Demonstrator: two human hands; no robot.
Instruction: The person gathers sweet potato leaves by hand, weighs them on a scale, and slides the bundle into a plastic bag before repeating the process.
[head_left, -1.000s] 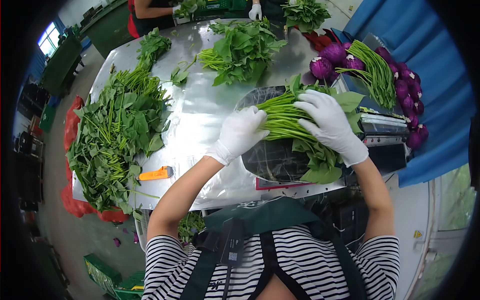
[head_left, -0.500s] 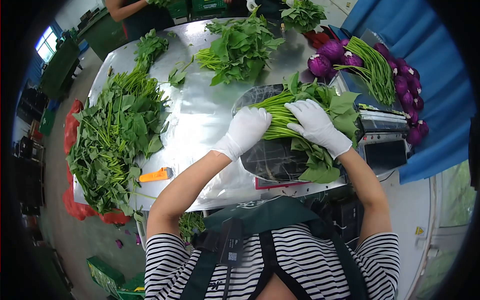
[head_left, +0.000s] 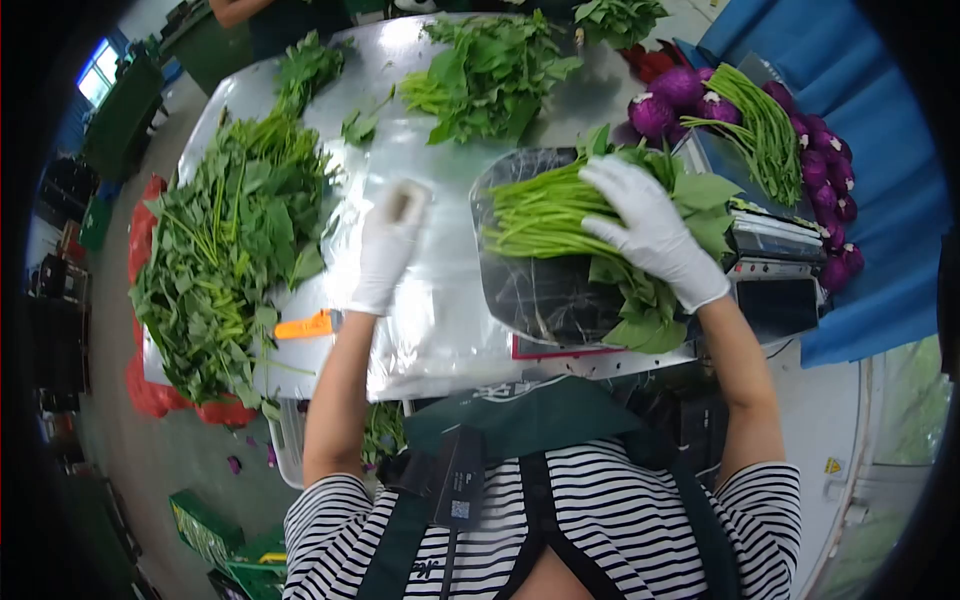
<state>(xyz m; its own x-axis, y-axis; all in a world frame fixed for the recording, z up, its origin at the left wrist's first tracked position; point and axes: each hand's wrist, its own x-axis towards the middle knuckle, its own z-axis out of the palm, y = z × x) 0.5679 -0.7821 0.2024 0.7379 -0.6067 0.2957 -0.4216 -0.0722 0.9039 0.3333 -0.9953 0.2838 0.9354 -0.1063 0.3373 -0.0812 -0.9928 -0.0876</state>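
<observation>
A bunch of leafy greens with long green stems (head_left: 545, 212) lies on a dark, marbled-looking scale plate (head_left: 530, 305), stems to the left and leaves to the right. My right hand (head_left: 648, 232), in a white glove, is curved over the leaf end of the bunch, thumb on the near side and fingers on the far side. My left hand (head_left: 388, 248), also gloved, is over the bare metal tabletop left of the plate, apart from the bunch. Motion blurs its fingers, and a brownish patch shows near them that I cannot make out.
A large heap of greens (head_left: 225, 260) covers the table's left side, near an orange-handled tool (head_left: 305, 326). Another pile (head_left: 490, 80) lies at the back. Purple cabbages (head_left: 655, 115) and loose green stems (head_left: 755, 130) are at right, beside the scale's display (head_left: 775, 305). A person's arm (head_left: 238, 10) shows behind.
My left hand has let go of the stems and moved left, away from the plate. My right hand stays on the bunch. The camera view has shifted slightly.
</observation>
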